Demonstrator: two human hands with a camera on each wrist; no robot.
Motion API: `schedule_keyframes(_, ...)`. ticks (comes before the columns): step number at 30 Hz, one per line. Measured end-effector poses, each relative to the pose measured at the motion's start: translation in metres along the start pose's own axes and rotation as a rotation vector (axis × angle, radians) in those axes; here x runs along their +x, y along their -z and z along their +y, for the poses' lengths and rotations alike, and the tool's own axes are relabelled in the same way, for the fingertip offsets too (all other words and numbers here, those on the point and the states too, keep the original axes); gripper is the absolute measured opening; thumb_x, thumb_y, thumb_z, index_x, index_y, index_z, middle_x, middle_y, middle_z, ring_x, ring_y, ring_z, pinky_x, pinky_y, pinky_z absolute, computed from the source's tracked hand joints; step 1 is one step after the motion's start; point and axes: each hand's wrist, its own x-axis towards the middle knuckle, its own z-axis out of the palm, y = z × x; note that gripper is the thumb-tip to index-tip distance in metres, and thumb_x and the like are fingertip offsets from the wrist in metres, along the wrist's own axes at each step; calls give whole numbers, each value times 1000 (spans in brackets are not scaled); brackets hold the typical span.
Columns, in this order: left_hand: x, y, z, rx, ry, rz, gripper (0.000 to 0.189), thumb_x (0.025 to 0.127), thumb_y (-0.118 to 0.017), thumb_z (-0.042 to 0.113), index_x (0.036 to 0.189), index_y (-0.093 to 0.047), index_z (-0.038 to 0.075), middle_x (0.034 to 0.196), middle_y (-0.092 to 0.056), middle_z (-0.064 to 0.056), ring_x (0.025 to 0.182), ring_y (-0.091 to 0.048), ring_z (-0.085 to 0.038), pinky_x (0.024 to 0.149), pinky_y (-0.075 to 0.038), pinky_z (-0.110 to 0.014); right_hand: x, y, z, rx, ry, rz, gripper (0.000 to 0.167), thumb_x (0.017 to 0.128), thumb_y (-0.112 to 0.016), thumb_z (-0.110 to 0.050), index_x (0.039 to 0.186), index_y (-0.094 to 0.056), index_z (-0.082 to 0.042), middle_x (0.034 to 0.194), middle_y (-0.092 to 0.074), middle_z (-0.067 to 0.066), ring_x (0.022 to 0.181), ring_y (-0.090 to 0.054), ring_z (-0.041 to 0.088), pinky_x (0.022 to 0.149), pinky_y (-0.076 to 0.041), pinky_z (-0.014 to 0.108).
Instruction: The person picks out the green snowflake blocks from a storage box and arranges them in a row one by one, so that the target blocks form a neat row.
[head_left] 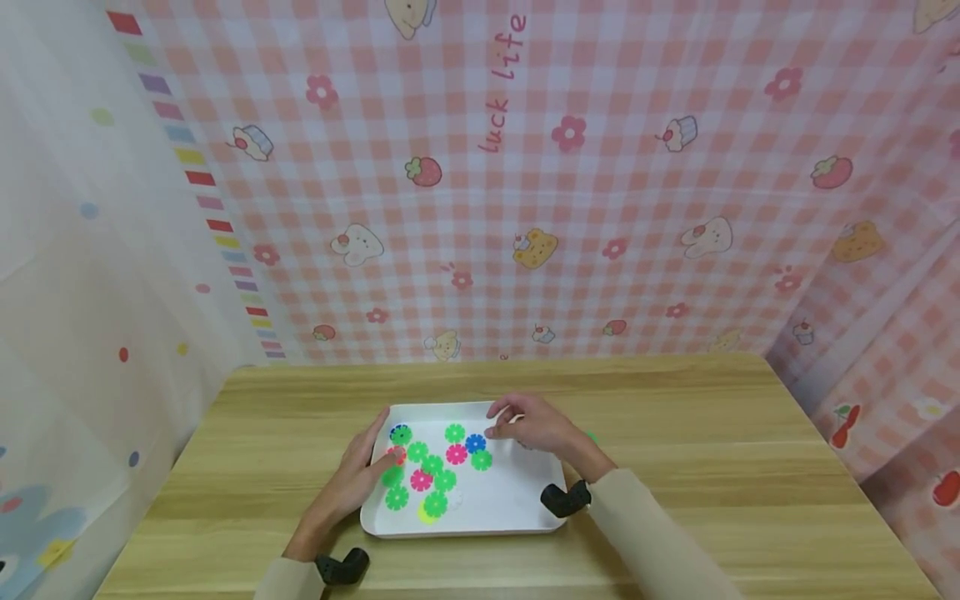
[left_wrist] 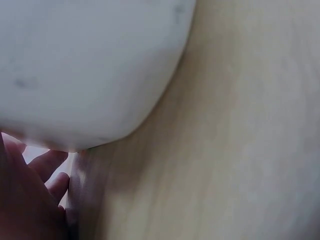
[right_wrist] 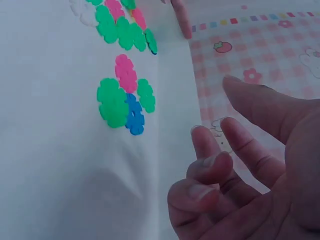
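A white tray (head_left: 517, 500) holds several flat, notched plastic snowflake discs. My left hand (head_left: 356, 475) grips its left side, thumb over the rim near a red disc (head_left: 397, 455), fingers along the outside. In the left wrist view those fingers (left_wrist: 49, 164) lie at the tray's edge (left_wrist: 90, 70). Over the tray's back right part hovers my right hand (head_left: 532, 421), fingers loosely bent, nothing between them. Closest to it are a blue disc (head_left: 476, 443), a pink disc (head_left: 456, 454) and a green disc (head_left: 482, 460), clustered together in the right wrist view.
More green discs (head_left: 397, 497), a yellow disc (head_left: 426, 513) under a green one, and a whitish disc (right_wrist: 84, 12) lie in the tray's left half. Something green (head_left: 592, 437) shows behind the right wrist. A wooden table (head_left: 712, 467) bears the tray; a checked cloth (head_left: 570, 192) hangs behind.
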Motion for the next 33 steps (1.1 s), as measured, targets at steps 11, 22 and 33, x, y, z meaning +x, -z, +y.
schedule_keyframes(11, -1, 0, 2, -8, 11, -3, 74, 101, -54, 40, 161, -14, 24, 164, -16, -11, 147, -12, -36, 115, -9, -68, 9, -20, 15, -16, -35, -83, 28, 84, -77, -13, 109, -66, -7, 85, -63, 6, 72, -53, 20, 59, -42, 28)
schedule_keyframes(22, -1, 1, 0, 13, 4, 4, 75, 101, -54, 41, 161, -13, 22, 163, -18, -14, 145, -15, -37, 114, -11, -68, 9, -30, 25, -90, 3, -57, 24, 84, -79, -14, 104, -67, -9, 78, -59, 3, 72, -51, 17, 65, -41, 28)
schedule_keyframes(33, 0, 0, 1, 19, 15, -2, 75, 101, -54, 40, 161, -12, 23, 164, -17, -13, 146, -14, -36, 114, -11, -69, 6, -35, 22, -133, -55, -27, 24, 79, -83, -13, 99, -68, -13, 76, -54, 3, 69, -49, 18, 62, -39, 28)
